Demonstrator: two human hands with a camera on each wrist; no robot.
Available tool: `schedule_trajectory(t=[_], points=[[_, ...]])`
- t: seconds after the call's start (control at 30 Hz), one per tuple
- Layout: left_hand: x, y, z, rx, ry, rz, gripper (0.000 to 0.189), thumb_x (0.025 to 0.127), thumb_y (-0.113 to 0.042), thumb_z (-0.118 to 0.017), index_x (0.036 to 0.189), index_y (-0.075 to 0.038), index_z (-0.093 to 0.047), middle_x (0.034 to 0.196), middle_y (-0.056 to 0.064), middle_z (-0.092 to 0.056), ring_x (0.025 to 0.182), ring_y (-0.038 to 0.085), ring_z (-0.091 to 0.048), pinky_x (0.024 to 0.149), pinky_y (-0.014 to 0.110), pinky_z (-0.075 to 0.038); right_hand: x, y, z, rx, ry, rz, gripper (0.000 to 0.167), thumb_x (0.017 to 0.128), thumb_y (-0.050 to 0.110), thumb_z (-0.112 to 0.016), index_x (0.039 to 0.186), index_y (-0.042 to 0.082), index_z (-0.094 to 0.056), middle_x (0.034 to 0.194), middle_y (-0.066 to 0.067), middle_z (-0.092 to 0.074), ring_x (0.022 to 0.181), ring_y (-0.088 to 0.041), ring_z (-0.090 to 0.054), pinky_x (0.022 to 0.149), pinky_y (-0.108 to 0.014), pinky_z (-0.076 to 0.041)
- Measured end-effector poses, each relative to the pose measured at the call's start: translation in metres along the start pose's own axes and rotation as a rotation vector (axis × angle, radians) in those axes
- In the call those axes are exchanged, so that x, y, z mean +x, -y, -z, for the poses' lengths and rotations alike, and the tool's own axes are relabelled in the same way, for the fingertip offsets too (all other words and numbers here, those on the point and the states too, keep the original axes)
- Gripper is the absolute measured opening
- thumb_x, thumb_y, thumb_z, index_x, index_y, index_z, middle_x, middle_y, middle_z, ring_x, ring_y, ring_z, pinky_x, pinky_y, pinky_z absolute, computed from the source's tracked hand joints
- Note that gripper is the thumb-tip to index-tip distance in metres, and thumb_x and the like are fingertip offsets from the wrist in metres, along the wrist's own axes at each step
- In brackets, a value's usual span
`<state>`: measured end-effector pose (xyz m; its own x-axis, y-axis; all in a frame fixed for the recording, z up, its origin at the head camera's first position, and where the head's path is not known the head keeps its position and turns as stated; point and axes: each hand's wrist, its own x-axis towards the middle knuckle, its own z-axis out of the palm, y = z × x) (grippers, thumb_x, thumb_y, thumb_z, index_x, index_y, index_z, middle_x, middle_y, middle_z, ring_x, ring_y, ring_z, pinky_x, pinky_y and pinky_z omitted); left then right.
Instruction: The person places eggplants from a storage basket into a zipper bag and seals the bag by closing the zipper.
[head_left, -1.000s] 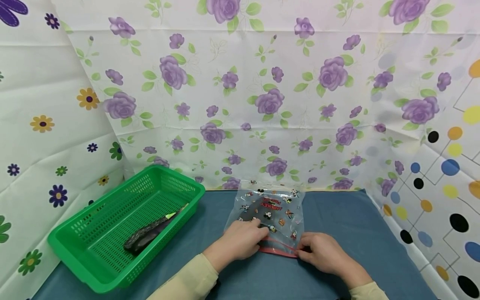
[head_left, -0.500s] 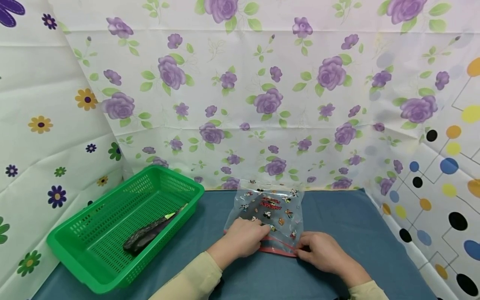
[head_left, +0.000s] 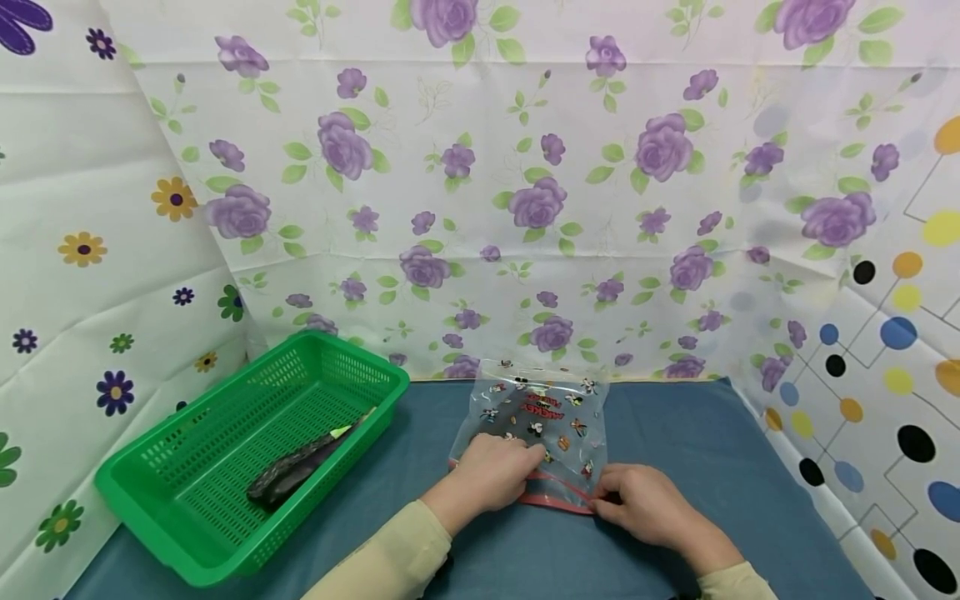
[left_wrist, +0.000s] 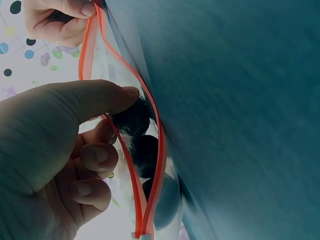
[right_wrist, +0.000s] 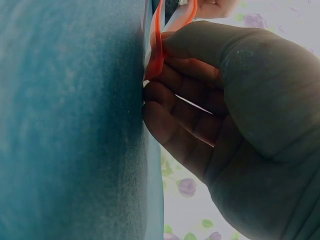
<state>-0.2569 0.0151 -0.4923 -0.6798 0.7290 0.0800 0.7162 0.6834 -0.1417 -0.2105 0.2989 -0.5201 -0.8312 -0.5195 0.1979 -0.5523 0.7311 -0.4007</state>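
Observation:
A clear zip bag point(head_left: 555, 425) with cartoon prints and a red zip edge lies on the blue cloth, mouth toward me. Its red strips point(left_wrist: 159, 145) stand apart along the middle, and dark rounded things point(left_wrist: 145, 155) show inside; their kind is unclear. At the mouth, my left hand point(head_left: 491, 471) holds the upper edge, thumb on the inner side, other fingers curled outside. My right hand point(head_left: 645, 504) pinches the bag's right corner between thumb and fingers. A green basket point(head_left: 150, 442) at left contains dark, long eggplants point(head_left: 300, 471) with a pale green stem end.
Blue cloth point(head_left: 675, 433) covers the table. A flowered sheet point(head_left: 450, 208) hangs right behind the bag, with patterned sheets along the left and right sides. A white zip slider point(left_wrist: 142, 236) sits at one end of the red strips.
My left hand has slid slightly to the right along the bag's mouth. My right hand has stayed on the corner, and the basket has not moved.

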Motion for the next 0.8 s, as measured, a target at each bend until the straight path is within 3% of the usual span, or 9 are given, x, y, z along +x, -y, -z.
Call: schedule_trajectory(t=[0.8], points=[[-0.012, 0.003, 0.003, -0.006, -0.041, 0.018, 0.015, 0.103, -0.029, -0.08, 0.116, -0.027, -0.074, 0.096, -0.007, -0.074, 0.075, 0.014, -0.068, 0.057, 0.036, -0.052, 0.001, -0.001, -0.001, 0.002, 0.01, 0.004, 0.016, 0.102, 0.024, -0.084, 0.091, 0.035, -0.082, 0.089, 0.026, -0.064, 0.072, 0.007, -0.057, 0.065, -0.029, -0.052]])
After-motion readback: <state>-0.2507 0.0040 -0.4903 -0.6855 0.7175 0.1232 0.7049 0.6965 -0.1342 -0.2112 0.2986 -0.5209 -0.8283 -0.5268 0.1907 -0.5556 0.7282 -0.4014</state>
